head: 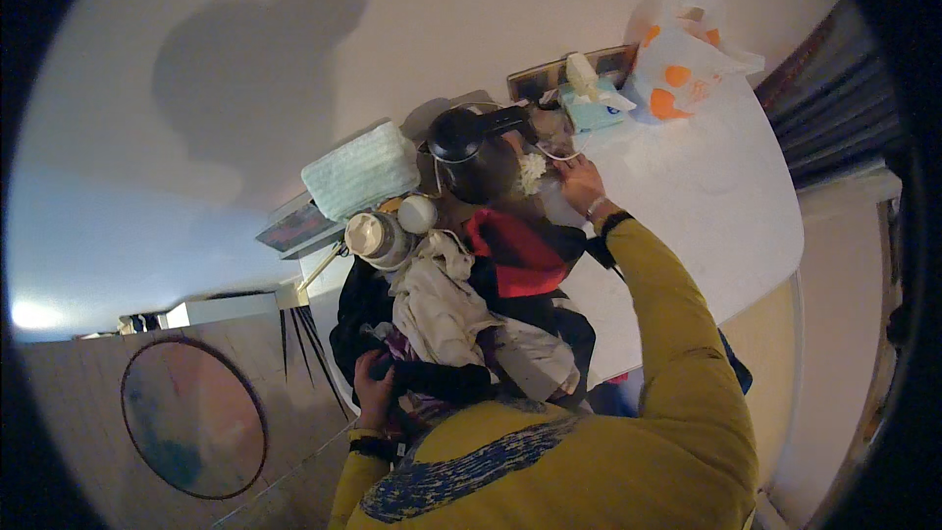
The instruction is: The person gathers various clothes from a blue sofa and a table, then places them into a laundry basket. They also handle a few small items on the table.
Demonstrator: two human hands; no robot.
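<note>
At the lower left, my left hand (373, 386) grips a black garment (441, 381) at the near side of a heap of clothes. The heap holds a cream garment (441, 302), a red and black garment (526, 258) and a pale grey piece (537, 357). My right hand (581, 184) reaches forward to small things beside a white cord (563, 156) and a white fluffy item (531, 173). Its fingertips are partly lost among them, so whether it holds anything is unclear. A black electric kettle (471, 158) stands just left of that hand.
Left of the kettle are a folded pale green towel (360, 169), a lidded jar (379, 239) and a round white lid (417, 214). A tissue box (592, 110) and a white plastic bag with orange spots (673, 66) stand by the wall on the white table (706, 213).
</note>
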